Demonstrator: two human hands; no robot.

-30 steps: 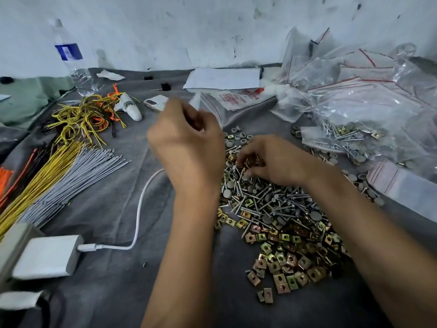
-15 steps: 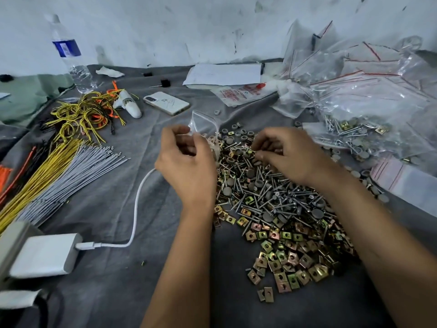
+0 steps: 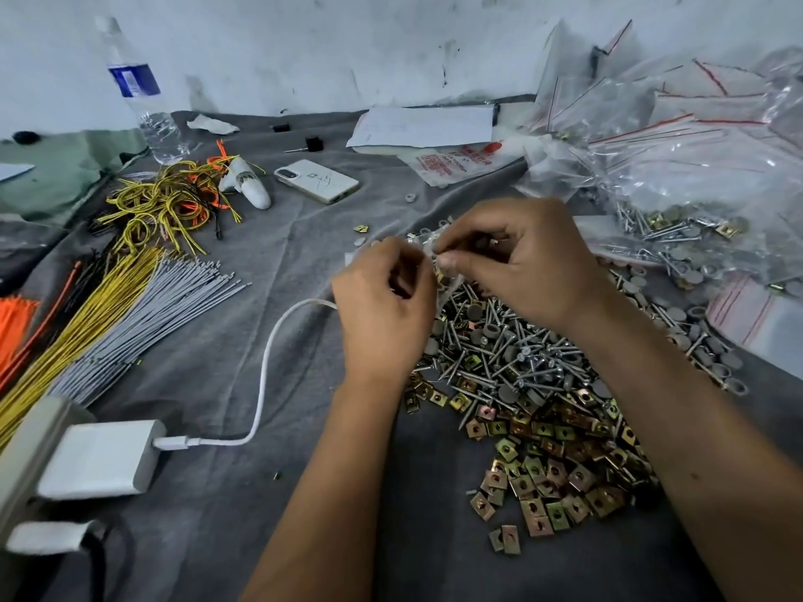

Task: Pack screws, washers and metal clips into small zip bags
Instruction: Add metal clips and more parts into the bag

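At frame centre, the left hand (image 3: 384,306) and right hand (image 3: 528,265) both pinch a small zip bag (image 3: 428,247). Screws (image 3: 512,354) lie piled below them.

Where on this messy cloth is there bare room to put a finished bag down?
Bare cloth lies between the white cable and left forearm, and between the phone and grey wires. The screw pile and bag heap crowd the right.

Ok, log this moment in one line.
left hand: holding small zip bag | right hand: fingers at bag mouth | screws, metal clips: loose below
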